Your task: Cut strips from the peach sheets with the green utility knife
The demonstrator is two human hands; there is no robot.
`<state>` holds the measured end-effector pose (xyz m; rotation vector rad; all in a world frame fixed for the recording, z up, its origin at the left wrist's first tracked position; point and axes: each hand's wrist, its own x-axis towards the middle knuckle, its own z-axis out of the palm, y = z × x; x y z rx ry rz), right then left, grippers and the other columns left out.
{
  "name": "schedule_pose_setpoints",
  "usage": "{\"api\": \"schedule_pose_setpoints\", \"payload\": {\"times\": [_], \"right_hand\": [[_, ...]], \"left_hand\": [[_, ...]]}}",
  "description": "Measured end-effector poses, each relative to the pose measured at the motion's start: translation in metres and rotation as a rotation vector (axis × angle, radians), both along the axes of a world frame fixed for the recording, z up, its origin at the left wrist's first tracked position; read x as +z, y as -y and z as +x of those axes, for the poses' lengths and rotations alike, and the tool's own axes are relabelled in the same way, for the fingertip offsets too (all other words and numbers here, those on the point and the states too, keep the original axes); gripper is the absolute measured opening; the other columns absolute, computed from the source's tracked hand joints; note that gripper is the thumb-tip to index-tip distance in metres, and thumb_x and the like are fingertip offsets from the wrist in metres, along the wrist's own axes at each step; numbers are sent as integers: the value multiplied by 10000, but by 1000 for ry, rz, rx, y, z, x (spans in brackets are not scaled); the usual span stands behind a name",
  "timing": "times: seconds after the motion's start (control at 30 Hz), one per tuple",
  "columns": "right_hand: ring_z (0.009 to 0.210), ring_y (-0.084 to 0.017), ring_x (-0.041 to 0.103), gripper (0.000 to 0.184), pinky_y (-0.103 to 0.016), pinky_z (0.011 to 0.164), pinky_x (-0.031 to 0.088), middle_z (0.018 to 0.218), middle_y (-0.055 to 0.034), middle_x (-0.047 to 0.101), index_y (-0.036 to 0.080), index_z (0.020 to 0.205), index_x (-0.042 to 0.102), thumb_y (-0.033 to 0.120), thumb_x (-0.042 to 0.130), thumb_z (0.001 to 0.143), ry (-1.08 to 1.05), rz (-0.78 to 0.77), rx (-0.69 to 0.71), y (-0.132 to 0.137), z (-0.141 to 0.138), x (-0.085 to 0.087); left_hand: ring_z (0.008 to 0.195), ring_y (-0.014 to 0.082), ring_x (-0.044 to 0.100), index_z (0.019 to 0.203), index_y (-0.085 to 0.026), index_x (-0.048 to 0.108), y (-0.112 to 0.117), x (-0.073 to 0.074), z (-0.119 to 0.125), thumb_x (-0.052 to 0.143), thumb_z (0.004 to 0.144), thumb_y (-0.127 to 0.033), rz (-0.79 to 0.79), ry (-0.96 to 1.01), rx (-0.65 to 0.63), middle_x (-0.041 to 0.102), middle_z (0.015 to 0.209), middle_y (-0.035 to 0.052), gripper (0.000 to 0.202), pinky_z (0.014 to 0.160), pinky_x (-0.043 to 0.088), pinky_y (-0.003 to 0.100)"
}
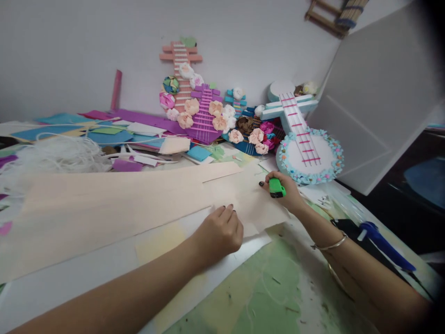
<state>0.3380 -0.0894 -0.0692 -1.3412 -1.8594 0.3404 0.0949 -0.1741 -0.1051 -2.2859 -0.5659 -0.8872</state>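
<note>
A long peach paper sheet (114, 195) lies across a white sheet (86, 264). Slits or cut edges show near its right end. My left hand (220, 229) rests on the peach paper with its fingers curled together and pressing down on it. In my right hand (287, 190) is a green utility knife (277, 187) with a black end, gripped above the right part of the paper. The blade cannot be seen.
Behind the paper lie a tangle of white cord (59, 155) and coloured paper scraps (114, 137). Decorated toy instruments, one a light-blue banjo shape (309, 150), lean at the back wall. A blue glue gun (385, 246) sits to the right on the green-patterned table (243, 297).
</note>
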Motion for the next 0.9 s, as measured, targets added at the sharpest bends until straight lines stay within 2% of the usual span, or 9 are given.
{"api": "schedule_pose_setpoints", "payload": {"times": [0.1,0.17,0.27,0.37,0.57,0.67,0.8,0.9], "right_hand": [[556,-162,525,214,-276,529,400,621,0,601,210,723,571,392,683,717,-14,-47,-50,20,8,-12],[568,-163,531,203,-278,545,403,637,-4,612,209,727,566,388,661,734,-25,-51,-94,32,10,-20],[595,-166,536,214,-280,576,406,650,-7,614,206,731,552,396,650,746,-29,-44,-162,44,9,-30],[596,-168,540,186,-277,579,396,651,-5,614,210,746,555,371,649,745,-4,-39,-203,48,8,-35],[585,-180,592,64,-274,583,395,633,-2,640,222,751,556,231,619,749,109,-56,-144,49,8,-34],[624,-192,637,69,-268,599,415,640,3,658,230,771,538,206,602,771,132,-54,-92,51,8,-35],[727,-204,692,145,-252,603,435,750,-3,722,237,832,522,109,532,765,133,-118,-16,52,9,-37],[667,-208,666,51,-263,592,420,695,-10,695,233,831,526,196,555,812,185,-104,-41,51,8,-38]], "left_hand": [[858,297,724,765,-20,684,1,0,-3,495,830,44,-54,-45,-6,721,776,203,210,706,604,399],[865,279,724,828,-19,688,2,0,-3,481,852,40,-65,-44,-35,729,826,209,216,728,605,394],[916,265,720,979,-19,677,3,-1,-2,458,892,12,-105,-52,-124,735,937,206,238,752,610,384],[973,265,712,1036,-22,664,2,-2,-3,436,917,-12,-179,-90,-231,739,976,185,257,769,615,377],[982,253,712,1077,-24,653,0,-1,-5,394,943,-44,-258,-155,-262,740,1018,172,292,784,620,365],[994,242,708,1085,-32,652,0,-1,-6,365,953,-46,-273,-161,-268,739,1033,161,316,792,617,357],[1018,225,699,1100,-68,652,-2,-5,-8,329,982,-83,-314,-126,-277,737,1062,137,344,822,607,363],[1042,226,689,1135,-71,639,-3,-6,-10,363,975,-90,-330,-138,-271,730,1082,144,319,845,598,370]]}}
